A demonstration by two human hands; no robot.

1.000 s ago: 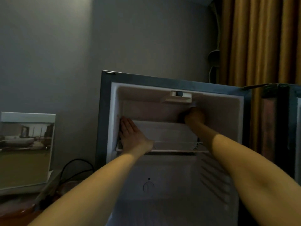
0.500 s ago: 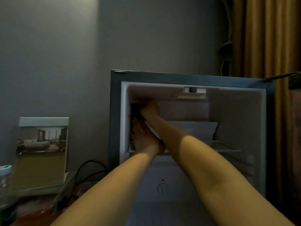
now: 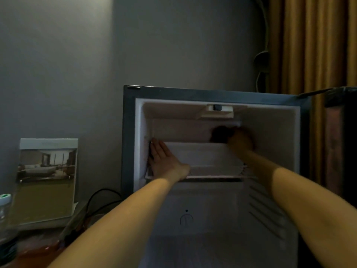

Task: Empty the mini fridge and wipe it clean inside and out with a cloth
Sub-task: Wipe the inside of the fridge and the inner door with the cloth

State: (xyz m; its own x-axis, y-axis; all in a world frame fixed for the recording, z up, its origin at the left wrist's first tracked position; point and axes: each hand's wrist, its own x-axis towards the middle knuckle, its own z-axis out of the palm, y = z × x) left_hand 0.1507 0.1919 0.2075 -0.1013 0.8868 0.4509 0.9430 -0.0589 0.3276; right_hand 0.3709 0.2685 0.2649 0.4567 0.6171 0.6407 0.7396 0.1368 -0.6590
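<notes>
Mini fridge [image 3: 127, 132], dark grey outside and white inside, stands against the grey wall [image 3: 173, 45] with an ochre pleated curtain [image 3: 309, 45] just to its right. Its door [image 3: 340, 142] is swung wide open on that side. Left of the fridge, a printed card [image 3: 46, 180] showing a room interior stands upright. Inside, a white plastic tray [image 3: 208, 157] lies on the upper wire shelf [image 3: 249, 171]. The left hand [image 3: 164, 161] rests flat on the tray's left end, fingers straight. The right hand [image 3: 241, 141] reaches to the upper right of the back wall, bunched around a dark cloth [image 3: 221, 133], though dim light blurs the fingers. A black cable [image 3: 100, 192] loops beside the fridge, and a clear plastic bottle [image 3: 4, 209] with a green-and-white cap shows at the left edge.
</notes>
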